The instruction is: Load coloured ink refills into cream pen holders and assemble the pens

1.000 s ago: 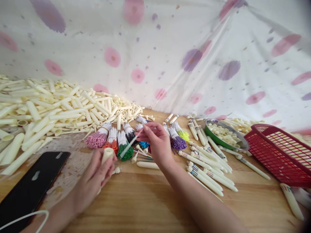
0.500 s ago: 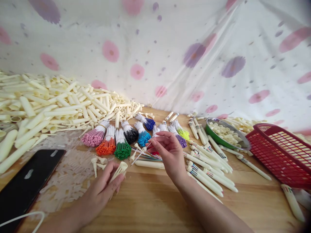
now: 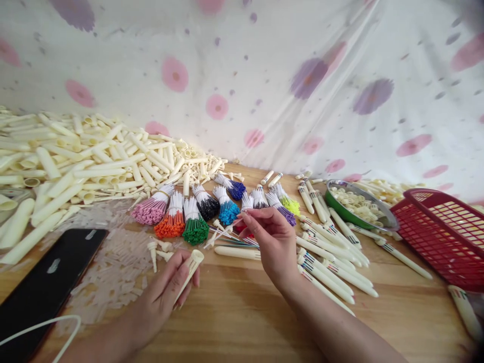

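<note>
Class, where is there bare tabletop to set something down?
Bare wood shows between the forearms, and between the right forearm, pens and red basket. Crowded: the left, with pale tubes and phone; the middle, with coloured bundles.

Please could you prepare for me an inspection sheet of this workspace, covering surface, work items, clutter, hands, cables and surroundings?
Surface: wooden table, light brown, grain visible.
Work items: colour-tipped bundles near the middle; pile of cream tubes at left; pens with coloured marks at right.
Clutter: small clear pieces strewn beside a black phone-like device.
Left hand: holds a cream barrel, tilted, open end up.
Right hand: pinches a thin piece; details too small to tell.
Cables: one white cable crossing the device; ends out of view.
Surroundings: flower-patterned sheet behind; green bowl of cream parts and red basket at right.
</note>
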`<state>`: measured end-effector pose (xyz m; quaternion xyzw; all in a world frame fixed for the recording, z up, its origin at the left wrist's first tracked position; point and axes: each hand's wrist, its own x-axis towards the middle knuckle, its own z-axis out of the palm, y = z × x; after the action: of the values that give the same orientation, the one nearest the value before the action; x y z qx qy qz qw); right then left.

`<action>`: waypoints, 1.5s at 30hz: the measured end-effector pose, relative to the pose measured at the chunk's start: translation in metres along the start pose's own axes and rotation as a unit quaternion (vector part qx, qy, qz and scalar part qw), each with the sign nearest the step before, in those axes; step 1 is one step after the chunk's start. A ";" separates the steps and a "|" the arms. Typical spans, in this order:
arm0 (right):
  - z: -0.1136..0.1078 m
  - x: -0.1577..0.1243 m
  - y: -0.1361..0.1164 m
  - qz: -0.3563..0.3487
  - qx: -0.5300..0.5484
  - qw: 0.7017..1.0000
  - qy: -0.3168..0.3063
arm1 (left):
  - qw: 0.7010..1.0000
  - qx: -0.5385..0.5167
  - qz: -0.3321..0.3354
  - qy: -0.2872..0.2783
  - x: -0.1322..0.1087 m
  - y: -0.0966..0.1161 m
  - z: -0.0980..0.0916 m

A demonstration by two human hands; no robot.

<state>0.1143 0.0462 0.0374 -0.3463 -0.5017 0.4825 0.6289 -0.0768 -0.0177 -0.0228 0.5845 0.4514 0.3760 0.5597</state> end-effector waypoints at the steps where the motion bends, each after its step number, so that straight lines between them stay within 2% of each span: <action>1: 0.001 -0.001 0.000 0.001 -0.001 1.000 -0.005 | 1.000 -0.007 -0.003 -0.001 0.000 0.001 0.000; 7: 0.007 -0.005 0.007 0.061 0.009 0.997 -0.050 | 0.999 -0.037 -0.033 -0.002 0.000 0.007 0.001; 11: 0.007 -0.002 0.011 0.110 0.018 0.992 -0.066 | 0.995 -0.062 -0.077 0.013 0.000 0.007 0.003; 14: 0.007 -0.001 0.010 0.106 0.008 0.992 -0.061 | 0.993 -0.066 -0.097 0.015 0.000 0.006 0.003; 18: 0.007 -0.002 0.008 0.086 -0.003 0.994 -0.067 | 0.994 -0.062 -0.095 0.013 0.000 0.005 0.003; 25: 0.008 -0.004 0.013 0.119 0.003 0.986 -0.115 | 0.993 -0.057 -0.103 0.011 0.002 0.008 0.005; 30: 0.008 -0.005 0.014 0.112 -0.012 0.988 -0.110 | 0.992 -0.069 -0.107 0.006 0.001 0.007 0.003; 35: 0.009 -0.011 0.020 0.189 -0.018 0.965 -0.183 | 0.990 -0.089 -0.106 0.018 0.004 0.011 0.004; 41: 0.006 -0.012 0.020 0.109 -0.133 0.952 -0.253 | 0.988 -0.109 -0.107 0.008 0.008 0.015 0.000; 45: 0.003 -0.007 0.021 0.124 -0.137 0.949 -0.257 | 0.982 -0.139 -0.125 -0.009 0.009 0.017 -0.004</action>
<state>0.1059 0.0453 0.0168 -0.3533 -0.6607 0.5558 0.3603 -0.0760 -0.0075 -0.0064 0.4430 0.4592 0.3573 0.6821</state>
